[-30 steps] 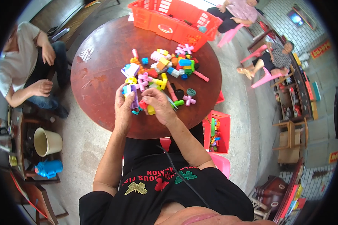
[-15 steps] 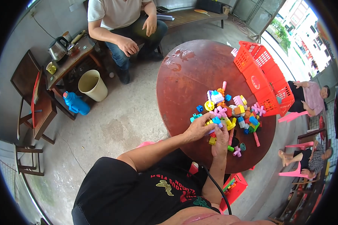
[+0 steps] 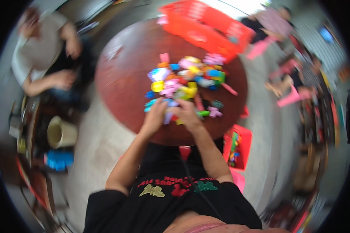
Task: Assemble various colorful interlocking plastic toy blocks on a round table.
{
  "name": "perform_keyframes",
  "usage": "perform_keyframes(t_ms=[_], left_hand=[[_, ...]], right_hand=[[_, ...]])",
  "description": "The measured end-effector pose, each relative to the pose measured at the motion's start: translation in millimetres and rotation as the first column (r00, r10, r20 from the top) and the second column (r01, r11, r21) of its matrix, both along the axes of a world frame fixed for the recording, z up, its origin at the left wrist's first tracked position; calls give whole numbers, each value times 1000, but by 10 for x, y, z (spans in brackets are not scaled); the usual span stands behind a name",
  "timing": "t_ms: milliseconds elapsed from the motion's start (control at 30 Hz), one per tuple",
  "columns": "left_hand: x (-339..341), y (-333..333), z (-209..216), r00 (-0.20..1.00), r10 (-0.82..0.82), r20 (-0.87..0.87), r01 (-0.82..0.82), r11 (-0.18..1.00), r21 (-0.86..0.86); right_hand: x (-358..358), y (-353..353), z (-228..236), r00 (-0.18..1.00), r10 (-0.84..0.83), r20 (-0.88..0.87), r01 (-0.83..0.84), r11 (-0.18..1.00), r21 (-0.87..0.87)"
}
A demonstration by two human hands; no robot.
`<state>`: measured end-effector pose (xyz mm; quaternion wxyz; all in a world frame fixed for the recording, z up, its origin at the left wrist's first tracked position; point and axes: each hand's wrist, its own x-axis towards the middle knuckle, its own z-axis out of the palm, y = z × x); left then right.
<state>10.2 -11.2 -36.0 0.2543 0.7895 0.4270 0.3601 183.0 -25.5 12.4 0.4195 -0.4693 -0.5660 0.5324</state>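
My left hand [image 3: 156,113] and my right hand [image 3: 187,115] meet at the near part of the round table, fingers closed on a small cluster of building blocks [image 3: 169,103], blue and lavender. Blur and my fingers hide how these pieces join. Just beyond my hands lies a loose heap of blocks: a pink piece [image 3: 170,88], a yellow ring-shaped one [image 3: 158,86] and a yellow block [image 3: 189,90]. A turquoise piece [image 3: 149,105] is beside my left fingers. Right of my right hand are a green block [image 3: 202,113] and a pink branched piece [image 3: 215,112].
A red plastic basket [image 3: 198,37] stands at the table's [image 3: 128,70] far edge. Below on the right is a red bin [image 3: 243,151] with colourful pieces. A person [image 3: 42,54] sits at the left, near a cream bucket [image 3: 61,133] and blue flask [image 3: 59,160]. Others sit at the right.
The view has swung right and is smeared, so the table now appears further left. My hands stay together around the blocks at the table's near side.
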Motion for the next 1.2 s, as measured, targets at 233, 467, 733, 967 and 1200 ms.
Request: perform_keyframes(t_ms=[233,467,733,967,1200], left_hand=[[204,-215,481,919,21,394,169,881,-443],[238,-284,492,736,131,664,324,793,-516],[223,-158,578,807,21,590,378,749,-545],[161,-249,552,848,-59,527,411,701,-583],[80,-154,449,906,-123,404,325,815,-480]], right_hand=[[147,-187,-61,990,-15,-138,5,998,-68],[107,-225,21,954,-195,-229,186,981,-59],[372,-161,60,992,-120,31,115,985,127],[373,-241,74,977,-52,209,19,987,157],[291,-304,34,997,9,78,-16,996,89]])
